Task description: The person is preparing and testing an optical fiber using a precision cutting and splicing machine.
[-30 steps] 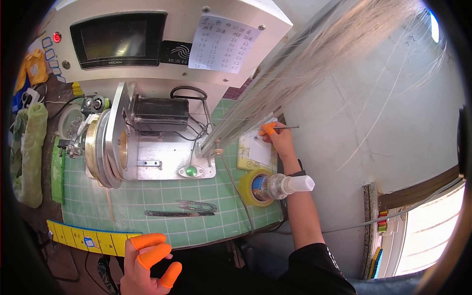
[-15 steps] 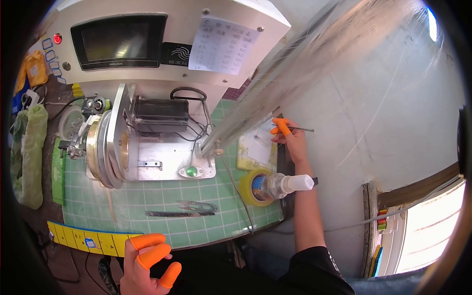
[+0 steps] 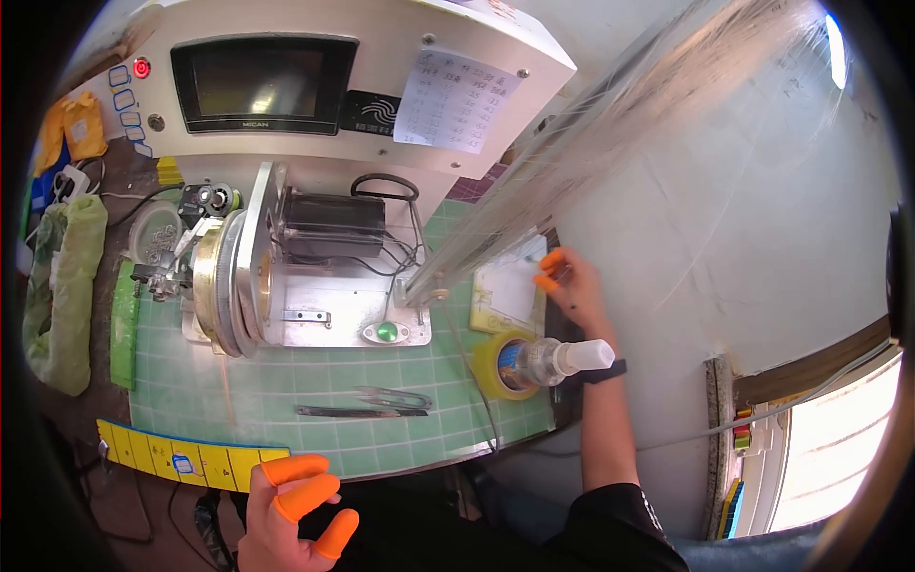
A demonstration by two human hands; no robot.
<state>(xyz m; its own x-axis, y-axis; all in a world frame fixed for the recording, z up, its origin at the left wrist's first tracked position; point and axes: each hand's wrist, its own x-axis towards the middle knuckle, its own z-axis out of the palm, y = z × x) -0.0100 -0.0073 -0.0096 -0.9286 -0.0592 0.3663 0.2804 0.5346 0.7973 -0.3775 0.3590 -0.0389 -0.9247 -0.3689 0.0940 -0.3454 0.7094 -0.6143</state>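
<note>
At the right end of the bench my right hand (image 3: 575,286) is over the edge of a white sheet on a yellow-edged pad (image 3: 505,286). Orange finger cots cover two of its tips, which stand apart with nothing visible between them. My left hand (image 3: 286,515) is at the front edge, beside a yellow ruler-like strip (image 3: 210,463). Three of its digits wear orange cots; they are loosely bent and apart, holding nothing I can see. Tweezers (image 3: 362,412) and small thread snips (image 3: 400,397) lie on the green tiled mat (image 3: 381,448).
A machine with a dark screen (image 3: 262,84) stands behind, its wheel (image 3: 224,286) and motor (image 3: 334,224) above the mat. A tape roll (image 3: 491,367) and a clear bottle (image 3: 551,362) are near my right forearm. A bundle of fine strands (image 3: 591,162) slants up rightward.
The thin dark rod in my right hand is no longer seen there, and the fingers have parted. That hand has moved slightly nearer. The whole view has shifted; my left hand keeps its pose.
</note>
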